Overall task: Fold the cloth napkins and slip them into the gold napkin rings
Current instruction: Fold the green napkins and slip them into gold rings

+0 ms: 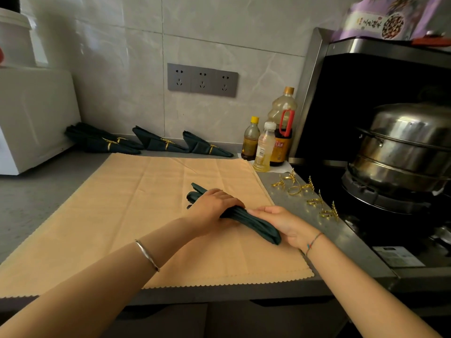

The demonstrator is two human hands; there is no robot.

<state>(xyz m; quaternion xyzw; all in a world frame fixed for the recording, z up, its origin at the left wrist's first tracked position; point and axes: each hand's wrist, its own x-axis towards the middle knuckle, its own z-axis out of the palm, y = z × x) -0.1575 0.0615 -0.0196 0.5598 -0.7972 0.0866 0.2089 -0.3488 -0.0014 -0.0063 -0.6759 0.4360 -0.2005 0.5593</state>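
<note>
A dark green napkin [251,222], gathered into a long pleated bundle, lies diagonally on the tan cloth mat [122,211]. My left hand [214,203] grips its middle from above, fingers curled over it. My right hand [280,222] holds the near end, thumb on top. Several loose gold napkin rings [307,193] with leaf ornaments lie on the counter right of the mat. Several folded green napkins in gold rings [166,143] rest along the back wall.
Three bottles [266,145] stand at the back right of the mat. A stove with a stacked steel steamer pot [402,147] is at the right. A white appliance [31,118] stands at the left. The counter's front edge runs just below the mat.
</note>
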